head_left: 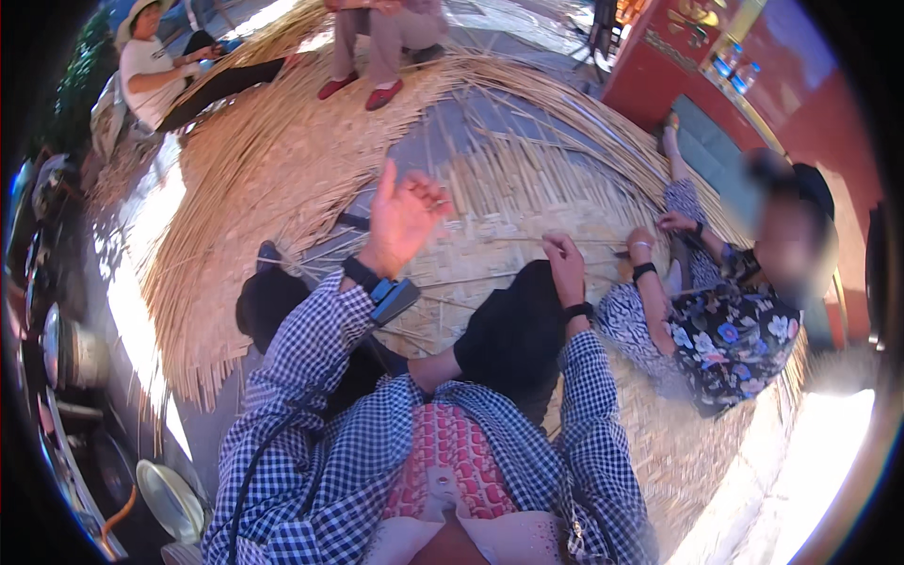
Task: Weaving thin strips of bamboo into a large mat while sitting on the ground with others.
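Observation:
My left hand is raised above the woven bamboo mat, palm up and fingers spread, holding nothing. A dark band and a small grey device sit on that wrist. My right hand rests low on the mat beside my bent knee in black trousers, fingers curled onto a thin bamboo strip that lies across the weave. Whether it grips the strip is unclear. Loose bamboo strips fan out from the woven part to the left and far side.
A person in a floral top sits close on my right, their hands working on the mat. Two more people sit at the far edge. A red wall stands at right. Metal pots line the left.

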`<state>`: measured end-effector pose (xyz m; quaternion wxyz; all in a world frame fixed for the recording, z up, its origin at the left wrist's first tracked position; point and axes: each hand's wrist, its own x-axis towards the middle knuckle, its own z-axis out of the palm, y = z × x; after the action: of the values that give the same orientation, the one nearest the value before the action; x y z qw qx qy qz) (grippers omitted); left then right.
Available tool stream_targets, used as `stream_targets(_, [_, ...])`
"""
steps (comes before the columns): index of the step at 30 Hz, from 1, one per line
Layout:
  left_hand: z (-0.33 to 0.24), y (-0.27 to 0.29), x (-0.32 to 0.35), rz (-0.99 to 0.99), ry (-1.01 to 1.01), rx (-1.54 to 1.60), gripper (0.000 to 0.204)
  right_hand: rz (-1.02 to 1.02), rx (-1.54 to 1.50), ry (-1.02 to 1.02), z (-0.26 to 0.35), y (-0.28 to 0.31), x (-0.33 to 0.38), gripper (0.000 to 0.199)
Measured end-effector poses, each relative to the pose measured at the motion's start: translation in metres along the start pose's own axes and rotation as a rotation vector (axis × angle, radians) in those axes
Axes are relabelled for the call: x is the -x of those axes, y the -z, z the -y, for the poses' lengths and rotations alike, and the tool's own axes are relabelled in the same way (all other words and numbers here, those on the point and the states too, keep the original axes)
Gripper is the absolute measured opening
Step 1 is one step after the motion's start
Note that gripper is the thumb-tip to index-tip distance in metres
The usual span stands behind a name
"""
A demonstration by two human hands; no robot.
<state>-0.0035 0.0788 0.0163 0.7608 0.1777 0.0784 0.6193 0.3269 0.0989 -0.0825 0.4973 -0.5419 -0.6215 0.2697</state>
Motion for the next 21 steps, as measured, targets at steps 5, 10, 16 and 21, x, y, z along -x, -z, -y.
stream_targets(5, [0.004,-0.004,0.011,-0.039,-0.065,-0.092,0.052,-0.350,-1.265,-0.144,0.093,0.033,0.007,0.018])
stream_targets(10, [0.038,-0.005,0.012,-0.134,0.108,-0.385,0.054,-0.368,-1.002,0.176,0.125,0.080,0.030,0.024])
stream_targets(16, [0.119,-0.004,0.035,0.010,0.389,-1.090,0.051,-0.385,0.635,0.739,0.104,0.141,0.026,0.021])
stream_targets(21, [0.194,-0.006,0.066,0.420,0.630,-1.320,0.046,-0.396,0.826,0.670,0.076,0.184,0.021,0.020])
